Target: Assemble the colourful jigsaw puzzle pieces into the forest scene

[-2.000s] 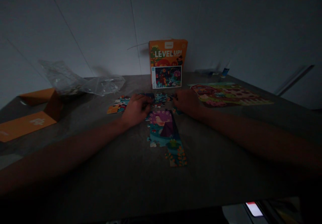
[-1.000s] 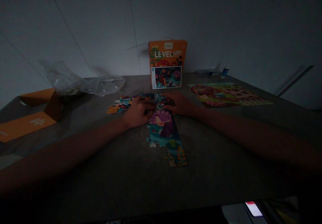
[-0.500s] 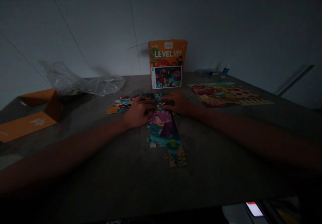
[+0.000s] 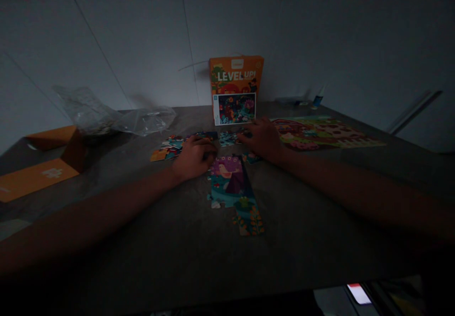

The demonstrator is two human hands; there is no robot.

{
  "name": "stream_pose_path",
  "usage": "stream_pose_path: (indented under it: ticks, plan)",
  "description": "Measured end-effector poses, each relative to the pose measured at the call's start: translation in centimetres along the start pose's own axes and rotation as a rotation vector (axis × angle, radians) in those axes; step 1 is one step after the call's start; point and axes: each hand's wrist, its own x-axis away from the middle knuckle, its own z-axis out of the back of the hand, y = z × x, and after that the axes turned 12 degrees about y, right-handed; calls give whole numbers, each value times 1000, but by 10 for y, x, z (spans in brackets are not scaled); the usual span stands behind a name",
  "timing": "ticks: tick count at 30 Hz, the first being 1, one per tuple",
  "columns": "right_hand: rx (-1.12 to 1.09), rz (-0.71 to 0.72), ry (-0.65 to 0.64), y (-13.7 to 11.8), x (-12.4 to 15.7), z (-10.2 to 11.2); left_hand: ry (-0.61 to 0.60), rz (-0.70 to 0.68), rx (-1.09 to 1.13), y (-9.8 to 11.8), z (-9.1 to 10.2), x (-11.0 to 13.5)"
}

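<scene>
A partly joined jigsaw puzzle [image 4: 231, 188] lies in front of me, with a pink bird, a purple tent shape and orange leaves on teal. My left hand [image 4: 195, 157] rests at its upper left edge, fingers bent with a gap above the thumb. Just beyond that hand is a heap of loose puzzle pieces [image 4: 167, 148]. My right hand [image 4: 262, 138] is over the right side of a small group of blue and white pieces [image 4: 228, 139], its fingers apart and partly hidden in the dim light. Another loose piece [image 4: 251, 158] lies below the right hand.
An orange puzzle box [image 4: 236, 74] stands at the back, with a picture card [image 4: 237, 109] leaning on it. A finished farm puzzle [image 4: 327, 133] lies to the right. On the left are clear plastic bags [image 4: 147, 121] and an open orange box part [image 4: 39, 178]. A small blue bottle [image 4: 317, 101] stands back right.
My right hand has moved right and away from the puzzle's top edge, uncovering the blue and white pieces. My left hand has barely moved.
</scene>
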Motion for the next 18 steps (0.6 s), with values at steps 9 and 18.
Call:
stream_pose_path:
  ticks: [9, 18]
  plan:
    - [-36, 30, -242, -3, -1, 4, 15, 247, -151, 2, 3, 0]
    - [-375, 182, -469, -6, 1, -6, 37, 520, -335, 16, 5, -1]
